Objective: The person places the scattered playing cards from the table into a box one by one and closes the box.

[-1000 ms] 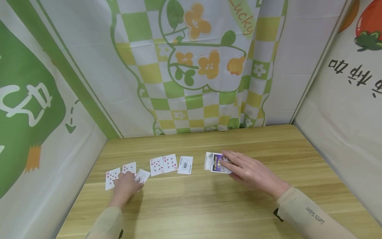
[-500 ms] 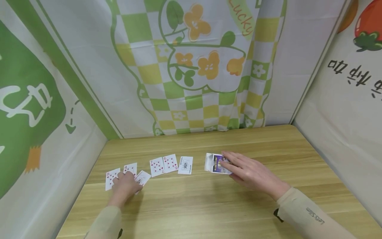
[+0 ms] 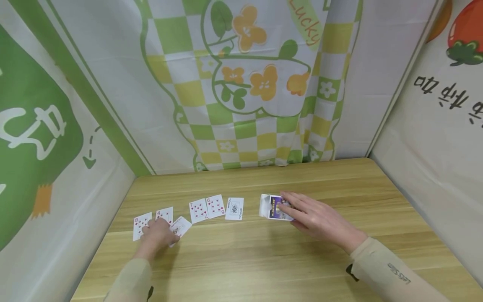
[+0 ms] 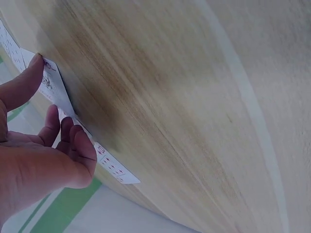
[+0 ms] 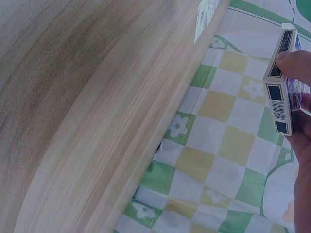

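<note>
Left hand has shifted slightly leftward over the last second, and more of the joker shows, pinched between thumb and fingertips, its long axis slanting from the thumb away to the right. Just ahead of these fingers lies the 4, partly covered. Right hand grips the box between thumb and fingers, its flap pointing left, beyond the fingertips, its long axis running roughly left to right.
</note>
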Available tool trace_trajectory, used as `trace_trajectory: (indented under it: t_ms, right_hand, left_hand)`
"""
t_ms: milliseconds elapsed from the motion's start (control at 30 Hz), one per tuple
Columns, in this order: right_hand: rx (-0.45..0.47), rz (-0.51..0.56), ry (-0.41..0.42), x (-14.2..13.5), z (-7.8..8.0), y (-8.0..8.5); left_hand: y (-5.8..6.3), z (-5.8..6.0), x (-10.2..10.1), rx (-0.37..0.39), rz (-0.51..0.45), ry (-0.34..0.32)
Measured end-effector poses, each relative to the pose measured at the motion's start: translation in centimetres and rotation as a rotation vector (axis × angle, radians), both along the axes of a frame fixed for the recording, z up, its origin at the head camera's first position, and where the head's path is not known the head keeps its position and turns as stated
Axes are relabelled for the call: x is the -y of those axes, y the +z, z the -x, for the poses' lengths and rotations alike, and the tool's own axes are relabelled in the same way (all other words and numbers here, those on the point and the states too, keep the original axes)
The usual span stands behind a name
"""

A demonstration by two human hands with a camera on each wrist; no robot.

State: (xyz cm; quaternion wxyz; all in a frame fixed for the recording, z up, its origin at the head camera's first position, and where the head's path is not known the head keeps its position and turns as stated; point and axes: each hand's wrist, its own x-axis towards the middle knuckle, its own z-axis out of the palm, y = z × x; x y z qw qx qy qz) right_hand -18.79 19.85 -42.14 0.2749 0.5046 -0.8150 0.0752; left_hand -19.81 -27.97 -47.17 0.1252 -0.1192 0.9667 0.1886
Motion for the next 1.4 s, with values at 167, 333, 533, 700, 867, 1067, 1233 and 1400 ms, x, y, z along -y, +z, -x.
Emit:
trace_trajectory:
  t_ms: [167,333,533,700,867,1067,1233,1400]
  right_hand:
    - [0.003,-0.001,-0.002,0.0,0.0,-0.1]
    - [0.03,-0.014,-0.012,0.0,-0.1,0.1]
    - [0.026,-0.016,-0.011,0.1,0.0,0.1]
    - [0.032,-0.015,-0.004,0.2,0.0,0.0]
    - [0.041,-0.023,-0.007,0.2,0.0,0.1]
    - [0.041,-0.023,-0.009,0.2,0.0,0.0]
    - [0.035,-0.024,-0.009,0.2,0.0,0.0]
    - [0.034,-0.026,-0.01,0.2,0.0,0.1]
  left_hand:
    - [0.0,-0.1,0.0,-0.026,-0.04,0.003]
    - [0.0,-0.4,-0.1,-0.079,-0.116,0.006]
    - [0.2,-0.1,0.0,-0.192,-0.201,-0.02]
    - [0.5,0.1,0.2,-0.247,-0.254,-0.019]
    - [1.4,-0.2,0.3,-0.254,-0.423,0.018]
    - [2.6,-0.4,-0.2,-0.274,-0.579,0.063]
    - [3.9,-0.2,-1.3,-0.293,-0.676,0.086]
    - [5.1,-0.2,-2.5,-0.286,-0.74,0.096]
